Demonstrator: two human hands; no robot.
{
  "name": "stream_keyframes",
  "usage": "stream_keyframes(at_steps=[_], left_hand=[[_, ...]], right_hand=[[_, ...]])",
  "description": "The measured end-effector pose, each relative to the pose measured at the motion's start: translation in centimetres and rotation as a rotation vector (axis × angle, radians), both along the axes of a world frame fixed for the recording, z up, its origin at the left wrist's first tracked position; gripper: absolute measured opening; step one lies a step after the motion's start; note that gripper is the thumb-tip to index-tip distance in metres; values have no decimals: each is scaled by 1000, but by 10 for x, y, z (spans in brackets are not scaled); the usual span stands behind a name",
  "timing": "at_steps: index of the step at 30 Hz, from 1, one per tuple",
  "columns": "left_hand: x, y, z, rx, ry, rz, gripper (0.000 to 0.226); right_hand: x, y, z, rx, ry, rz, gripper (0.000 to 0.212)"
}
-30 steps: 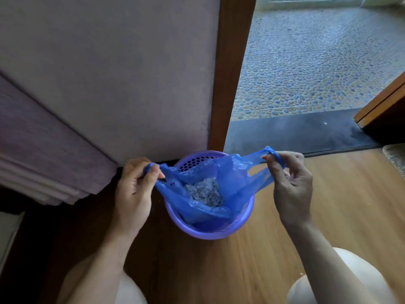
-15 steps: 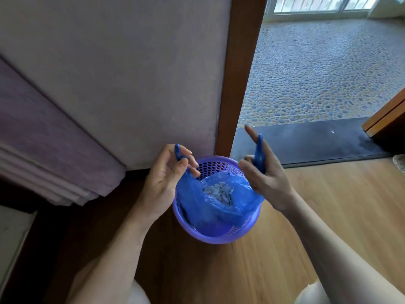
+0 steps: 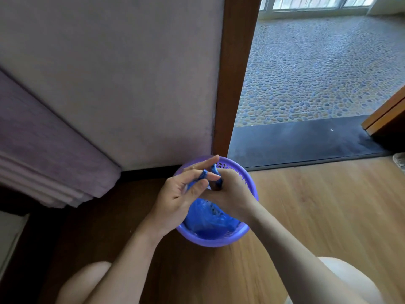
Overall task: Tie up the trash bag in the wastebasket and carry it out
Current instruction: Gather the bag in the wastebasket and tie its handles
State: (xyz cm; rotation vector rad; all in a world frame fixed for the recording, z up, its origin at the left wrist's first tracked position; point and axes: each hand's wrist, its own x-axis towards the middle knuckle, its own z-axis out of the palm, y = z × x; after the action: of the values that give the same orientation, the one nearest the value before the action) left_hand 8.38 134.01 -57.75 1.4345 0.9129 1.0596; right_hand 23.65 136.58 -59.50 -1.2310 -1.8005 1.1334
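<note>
From the head camera, the wood floor [image 3: 317,205] ran up to a pale wall [image 3: 120,73] and a brown door frame [image 3: 236,73]; beyond a dark threshold strip [image 3: 302,139] lay pebble-patterned tiles [image 3: 328,62]. A purple fabric edge [image 3: 43,154] filled the left side.

The purple wastebasket [image 3: 252,189] stood upright on the floor at the foot of the frame, opening upward, with the blue trash bag [image 3: 210,218] inside it. Half a second earlier the hands had been held apart, each lifting a bag handle at either side of the rim. They had since met over the basket's middle. The left hand [image 3: 182,196] pinched one blue handle with its fingers partly extended; the right hand [image 3: 230,194] was clenched around the other. The handles rose from the bag and crossed between the hands.
</note>
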Motion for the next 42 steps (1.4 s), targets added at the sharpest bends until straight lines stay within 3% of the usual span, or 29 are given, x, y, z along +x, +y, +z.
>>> stream_keyframes(at_steps=[3, 5, 8, 9, 12, 13, 15, 19, 22, 26, 30, 34, 38, 42], left_hand=[[-8, 3, -11, -13, -177, 32, 32], [-20, 7, -27, -49, -259, 115, 47], [-21, 13, -51, -140, -25, -2, 78], [-16, 15, -60, -152, 104, -63, 71], [-4, 21, -77, -101, 316, 1, 8], [-3, 22, -80, -116, 319, 87, 13], [-2, 23, -84, -173, 234, 254, 29], [3, 31, -87, -330, -239, 426, 34], [-4, 39, -91, -455, -492, 508, 36], [-7, 44, -89, -505, -609, 551, 38], [3, 39, -76, -531, -634, 530, 37], [14, 34, -59, -525, -587, 448, 37], [22, 26, -52, -529, -560, 326, 34], [16, 15, -53, -554, -546, 212, 33]], right_hand=[[0, 2, 1, -13, -3, -1, 24], [3, 6, 3, -21, 38, -26, 25], [8, 11, 2, -28, 127, -28, 26], [9, 12, 2, -24, 134, -13, 26], [10, 13, 2, -14, 123, 10, 21], [11, 14, 3, -20, 114, 13, 16], [18, 14, 5, -56, 93, 35, 25], [54, 11, 8, -153, 20, 77, 59], [90, 3, 20, -222, 85, 144, 55], [130, -6, 21, -234, 202, 21, 59], [102, -2, -3, -269, 30, -69, 102], [55, 4, -30, -283, 123, -128, 84], [36, 14, -41, -176, 287, -226, 40], [27, 12, -38, -229, 521, -264, 39]])
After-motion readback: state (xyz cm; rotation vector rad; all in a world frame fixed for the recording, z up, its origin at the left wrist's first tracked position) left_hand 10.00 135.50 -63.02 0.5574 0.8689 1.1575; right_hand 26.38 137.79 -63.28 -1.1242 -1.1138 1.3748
